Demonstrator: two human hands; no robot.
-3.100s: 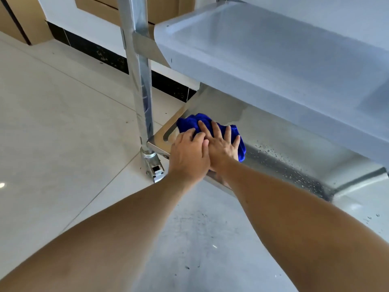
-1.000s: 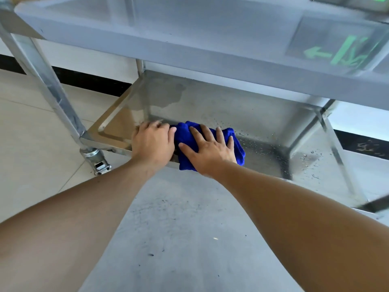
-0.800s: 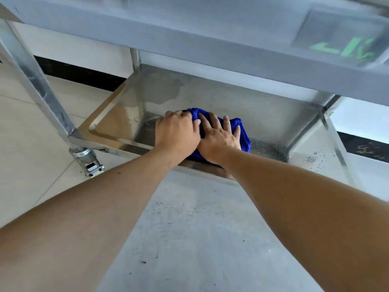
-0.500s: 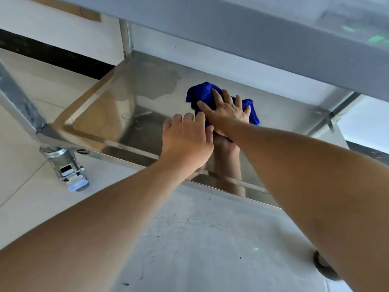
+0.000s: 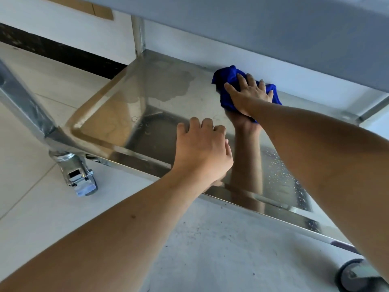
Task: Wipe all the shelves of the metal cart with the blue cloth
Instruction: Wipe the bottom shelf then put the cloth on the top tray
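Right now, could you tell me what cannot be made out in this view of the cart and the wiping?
Head view only:
- Most of the blue cloth: covered by the right hand.
- Left hand fingertips: whether they touch the bottom shelf cannot be told.
- Shelf's right end: hidden behind the right forearm.
- Upper shelf: only its underside shows; the top is cut off by the frame edge.
- Right-hand caster: partly cut off at the bottom edge.

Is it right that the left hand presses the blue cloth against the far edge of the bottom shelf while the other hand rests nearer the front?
Not quite: the head view shows the right hand pressing the blue cloth there. The left hand rests nearer the front of the bottom shelf.
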